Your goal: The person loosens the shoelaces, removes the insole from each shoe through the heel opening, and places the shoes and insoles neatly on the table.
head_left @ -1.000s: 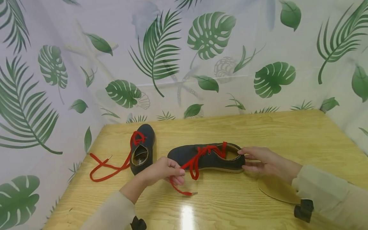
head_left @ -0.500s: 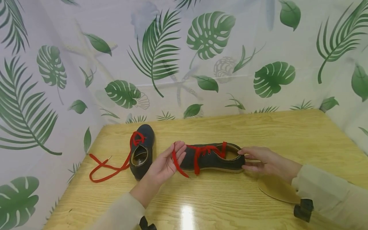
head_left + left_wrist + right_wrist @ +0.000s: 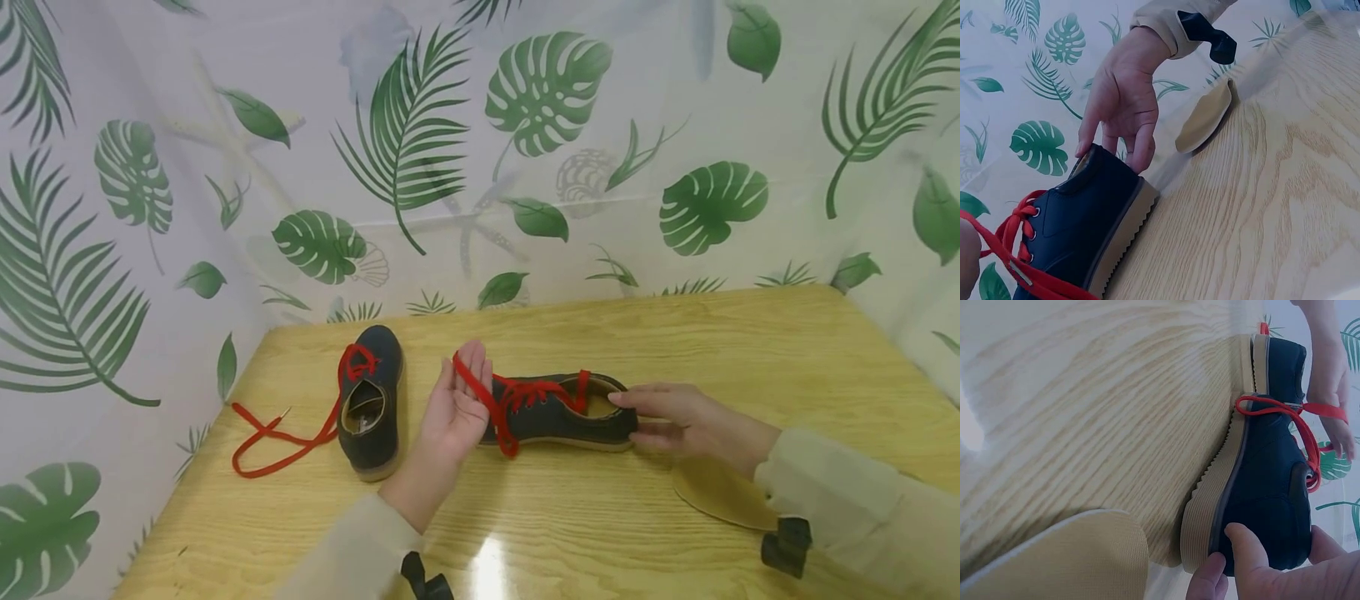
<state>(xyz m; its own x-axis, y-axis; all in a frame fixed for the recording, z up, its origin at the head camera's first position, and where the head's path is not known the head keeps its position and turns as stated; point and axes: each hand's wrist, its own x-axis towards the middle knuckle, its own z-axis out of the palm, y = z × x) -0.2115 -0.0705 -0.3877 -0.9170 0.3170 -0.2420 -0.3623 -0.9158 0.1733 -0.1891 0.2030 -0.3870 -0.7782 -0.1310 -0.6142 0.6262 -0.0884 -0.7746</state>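
Note:
A navy shoe (image 3: 573, 431) with a tan sole lies sideways on the table, its toe to the left. My right hand (image 3: 693, 421) grips its heel, thumb and fingers on either side, as the right wrist view also shows. My left hand (image 3: 455, 417) is turned palm up beside the toe and hides it in the head view. Across its straight fingers lies the red shoelace (image 3: 476, 386), which runs back to the eyelets. A metal lace tip (image 3: 1020, 272) shows in the left wrist view against the shoe's side.
The second navy shoe (image 3: 381, 446) stands to the left, toe pointing away, with its red lace (image 3: 270, 468) trailing in a loop. A tan insole (image 3: 716, 496) lies under the right forearm. Behind the wooden table (image 3: 750, 350) hangs a leaf-print cloth (image 3: 465, 150).
My left hand first pinches the lace below the shoe, then turns palm up and moves away toward the toe, with the lace now draped over its fingers. The right hand stays on the heel.

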